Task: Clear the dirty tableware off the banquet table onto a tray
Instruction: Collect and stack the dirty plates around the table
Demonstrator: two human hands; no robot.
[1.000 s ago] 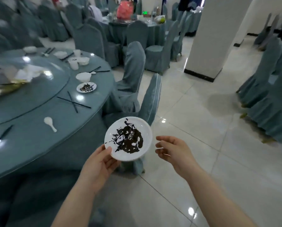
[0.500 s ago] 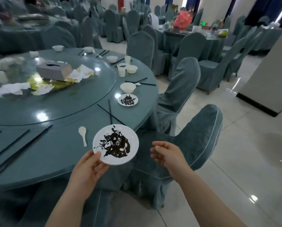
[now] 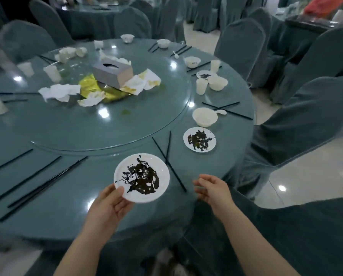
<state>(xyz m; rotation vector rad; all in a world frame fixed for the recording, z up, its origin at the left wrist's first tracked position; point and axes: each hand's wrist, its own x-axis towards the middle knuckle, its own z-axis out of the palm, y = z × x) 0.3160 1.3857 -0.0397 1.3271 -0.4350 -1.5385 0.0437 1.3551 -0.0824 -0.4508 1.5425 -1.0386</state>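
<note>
Holding a small white plate (image 3: 142, 177) by its near rim, the person's left hand (image 3: 108, 206) has the thumb pressed on top and the fingers curled beneath; the plate is smeared across its middle with dark sauce and hangs just over the near edge of the round banquet table (image 3: 47, 206). The right hand (image 3: 213, 189) hovers beside it, apart from the plate, fingers loosely bent and gripping nothing. A crossed pair of black chopsticks (image 3: 167, 160) lies on the cloth just beyond the held plate, with more chopsticks (image 3: 43, 184) strewn to the left. Farther on sits a second plate (image 3: 199, 139), also daubed with dark sauce, and just behind it a white bowl (image 3: 205, 117) whose inside looks empty, a white spoon (image 3: 221, 112) at its side. Beyond those stand a cup (image 3: 201, 86) touching another bowl (image 3: 218, 83), then a third smeared plate (image 3: 204, 74). On the glass turntable (image 3: 126, 124) in the middle, a grey tissue box (image 3: 112, 73) rests among crumpled, stained napkins (image 3: 140, 82) and gold foil (image 3: 91, 85). More cups and bowls ring the far edge, too blurred to tell their contents. Covered chairs (image 3: 298, 136) stand around.
</note>
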